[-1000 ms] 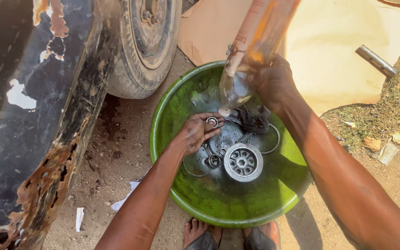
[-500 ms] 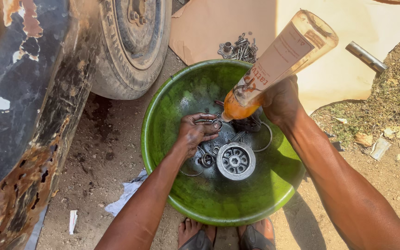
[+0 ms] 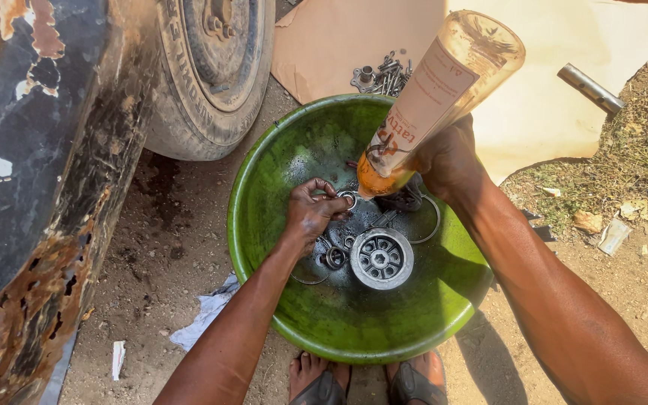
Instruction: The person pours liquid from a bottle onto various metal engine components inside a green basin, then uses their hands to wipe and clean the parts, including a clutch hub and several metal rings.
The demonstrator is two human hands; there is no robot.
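Observation:
A round green basin [image 3: 264, 187] sits on the dirt ground with oily metal parts in it. My right hand [image 3: 448, 161] grips a clear plastic bottle [image 3: 433, 97] upside down, neck tilted into the basin, with a little orange liquid at its mouth. My left hand [image 3: 310, 212] pinches a small metal ring [image 3: 348, 199] just under the bottle's mouth. A round slotted metal hub [image 3: 381, 259] lies in the middle of the basin, with thin wire rings [image 3: 429, 221] and smaller rings [image 3: 335, 257] around it.
A car tyre [image 3: 204, 75] and a rusty dark body panel [image 3: 31, 195] stand at the left. Cardboard [image 3: 564, 120] lies behind the basin with a heap of bolts [image 3: 382, 75] and a metal tube [image 3: 590, 88]. My sandalled feet [image 3: 369, 382] are at the basin's near rim.
The bottle has swung from steep and near the top edge into full view, tipped further over the ring. My left hand stays at the ring. The view has shifted slightly.

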